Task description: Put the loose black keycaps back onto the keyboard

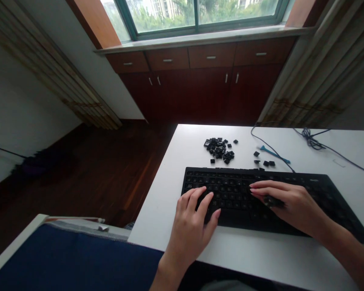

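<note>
Black keyboard [236,195] lies flat on the white worktop [157,226], lower right of the frame, long side across the view. Key rows look mostly seated; too dark to tell if any keys are missing. Left hand [191,228] is open, fingers spread and lightly curved, fingertips on the keys near the left end, probably placed to steady the board. Right hand [293,204] is curled and closed over a small dark piece [273,201] right at the keys, right of centre; exact kind of piece can't be told, though it may be a keycap. The grip looks set for working at that one spot. Pile of black keycaps [218,148] sits on the worktop just behind the keyboard, upper middle of the table area, likely gathered there to stay within reach and off the keys. A few loose keycaps [266,163] lie right of the pile, near the keyboard's top edge. Blue plastic tool [274,153] lies close beside them, with a thin dark cable crossing near it and running to a tangled cable bundle [311,139] at the upper right of the worktop. Wooden cabinets [206,56] stand under the window [197,12] at top centre; blue fabric [73,258] fills the lower left.
</note>
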The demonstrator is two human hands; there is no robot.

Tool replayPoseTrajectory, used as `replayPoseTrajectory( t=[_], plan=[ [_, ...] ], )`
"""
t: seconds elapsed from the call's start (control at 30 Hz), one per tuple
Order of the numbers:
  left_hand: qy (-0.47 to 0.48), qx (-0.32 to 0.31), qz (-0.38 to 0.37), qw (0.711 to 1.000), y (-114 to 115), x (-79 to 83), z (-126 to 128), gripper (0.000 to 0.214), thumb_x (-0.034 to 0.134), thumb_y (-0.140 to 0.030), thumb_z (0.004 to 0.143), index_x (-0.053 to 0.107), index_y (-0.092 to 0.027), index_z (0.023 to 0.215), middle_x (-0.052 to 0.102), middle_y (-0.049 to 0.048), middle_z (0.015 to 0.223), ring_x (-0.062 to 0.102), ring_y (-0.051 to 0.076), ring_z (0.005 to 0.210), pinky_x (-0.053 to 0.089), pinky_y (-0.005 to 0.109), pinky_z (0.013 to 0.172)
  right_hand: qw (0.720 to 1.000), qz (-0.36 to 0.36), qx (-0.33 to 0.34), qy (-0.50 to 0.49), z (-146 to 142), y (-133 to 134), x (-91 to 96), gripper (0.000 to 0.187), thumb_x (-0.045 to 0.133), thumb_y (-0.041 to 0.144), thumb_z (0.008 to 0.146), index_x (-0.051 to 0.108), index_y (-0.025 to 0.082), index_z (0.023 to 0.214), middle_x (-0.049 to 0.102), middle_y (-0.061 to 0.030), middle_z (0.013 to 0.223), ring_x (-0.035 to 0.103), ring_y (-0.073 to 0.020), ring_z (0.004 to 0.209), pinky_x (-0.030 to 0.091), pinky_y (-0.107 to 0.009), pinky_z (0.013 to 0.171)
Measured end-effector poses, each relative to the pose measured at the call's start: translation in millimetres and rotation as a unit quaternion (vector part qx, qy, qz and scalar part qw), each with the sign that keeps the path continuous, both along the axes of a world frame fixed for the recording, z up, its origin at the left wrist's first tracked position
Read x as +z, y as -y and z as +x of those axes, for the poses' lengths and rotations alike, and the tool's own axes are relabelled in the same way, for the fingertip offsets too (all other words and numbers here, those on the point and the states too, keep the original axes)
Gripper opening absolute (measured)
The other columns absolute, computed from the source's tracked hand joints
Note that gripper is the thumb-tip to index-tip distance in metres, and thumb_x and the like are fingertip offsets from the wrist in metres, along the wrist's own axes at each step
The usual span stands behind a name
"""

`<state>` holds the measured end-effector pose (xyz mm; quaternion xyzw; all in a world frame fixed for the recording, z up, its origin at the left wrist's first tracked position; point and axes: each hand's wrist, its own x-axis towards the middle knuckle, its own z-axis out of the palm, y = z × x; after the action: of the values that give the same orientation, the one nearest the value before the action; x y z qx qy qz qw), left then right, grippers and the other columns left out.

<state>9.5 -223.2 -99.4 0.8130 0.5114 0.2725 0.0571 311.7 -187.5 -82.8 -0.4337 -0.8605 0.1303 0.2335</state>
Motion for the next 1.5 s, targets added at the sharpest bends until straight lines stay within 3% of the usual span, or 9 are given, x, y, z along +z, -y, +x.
replayPoseTrajectory(
  t=[0.2,0.37,0.47,0.6,0.77,0.93,1.2,1.37,1.5],
  plan=[
    [0.001,-0.003,0.004,1.000,0,-0.7,-1,0.041,0.061,-0.027,0.092,0.056,-0.022,0.132,0.055,0.0117,0.136,0.049,0.031,0.127,0.047,0.051,0.106,0.999,-0.017,0.020,0.020,-1,-3,9.0,0.041,0.055,0.005,0.083,0.070,0.026,0.115,0.069,-0.0036,0.126,0.071,-0.0237,0.106,0.061,-0.038,0.089],
    [0.004,-0.006,0.009,1.000,0,-1.3,-1,0.040,0.060,-0.027,0.093,0.056,-0.022,0.132,0.055,0.0119,0.136,0.048,0.030,0.127,0.047,0.050,0.106,0.990,-0.045,-0.032,-0.133,-6,-4,24.2,0.007,0.065,0.024,0.090,0.069,0.025,0.095,0.071,-0.0042,0.100,0.069,-0.0202,0.084,0.058,-0.033,0.076],
    [0.006,-0.006,0.015,1.000,-1,-1.5,0,0.040,0.060,-0.028,0.093,0.057,-0.022,0.132,0.056,0.0120,0.136,0.049,0.031,0.126,0.048,0.051,0.105,0.936,-0.124,-0.069,-0.322,-16,-3,36.1,0.026,0.062,0.033,0.092,0.055,0.023,0.069,0.055,-0.0003,0.065,0.054,-0.0156,0.058,0.048,-0.029,0.052],
    [0.007,-0.005,0.020,1.000,0,-2.1,0,0.039,0.061,-0.027,0.093,0.057,-0.022,0.132,0.056,0.0120,0.135,0.050,0.031,0.126,0.048,0.051,0.105,0.869,-0.256,-0.009,-0.423,-38,-10,50.5,0.044,0.057,0.038,0.095,0.046,0.023,0.055,0.037,0.0033,0.050,0.034,-0.0117,0.044,0.029,-0.029,0.040],
    [0.010,-0.009,0.014,1.000,1,-2.3,-2,0.040,0.060,-0.027,0.093,0.057,-0.021,0.132,0.055,0.0120,0.136,0.049,0.030,0.128,0.046,0.050,0.107,0.809,-0.205,-0.007,-0.551,-62,-28,48.4,0.051,0.053,0.041,0.094,0.034,0.025,0.049,0.022,0.0059,0.044,0.023,-0.0115,0.038,0.024,-0.031,0.040],
    [0.011,-0.006,0.019,1.000,2,-0.2,-2,0.039,0.059,-0.026,0.094,0.057,-0.021,0.132,0.055,0.0119,0.135,0.049,0.030,0.127,0.047,0.050,0.106,0.819,-0.251,0.017,-0.516,-71,-38,24.4,0.050,0.060,0.036,0.092,0.042,0.022,0.047,0.033,0.0045,0.041,0.026,-0.0093,0.037,0.017,-0.029,0.039],
    [0.002,0.000,0.040,0.999,3,-1.5,-2,0.038,0.060,-0.024,0.093,0.058,-0.021,0.131,0.056,0.0120,0.133,0.051,0.029,0.126,0.048,0.048,0.105,0.822,-0.260,0.021,-0.506,-64,-35,29.9,0.054,0.058,0.043,0.094,0.040,0.021,0.048,0.033,0.0056,0.042,0.028,-0.0083,0.038,0.020,-0.028,0.040],
    [0.020,-0.012,0.055,0.998,-4,13.9,2,0.034,0.060,-0.022,0.093,0.059,-0.021,0.127,0.059,0.0113,0.129,0.054,0.027,0.120,0.050,0.046,0.102,0.843,-0.290,-0.013,-0.453,-34,-63,57.4,0.049,0.060,0.043,0.094,0.042,0.021,0.054,0.035,0.0061,0.045,0.031,-0.0085,0.040,0.023,-0.027,0.041],
    [-0.012,-0.089,0.025,0.996,-14,32.9,24,0.036,0.058,-0.025,0.095,0.058,-0.021,0.131,0.058,0.0096,0.135,0.050,0.026,0.125,0.046,0.044,0.107,0.904,-0.206,-0.105,-0.360,-7,-72,79.7,0.047,0.058,0.050,0.093,0.044,0.021,0.059,0.039,0.0057,0.049,0.034,-0.0094,0.044,0.028,-0.027,0.044]
  ],
)
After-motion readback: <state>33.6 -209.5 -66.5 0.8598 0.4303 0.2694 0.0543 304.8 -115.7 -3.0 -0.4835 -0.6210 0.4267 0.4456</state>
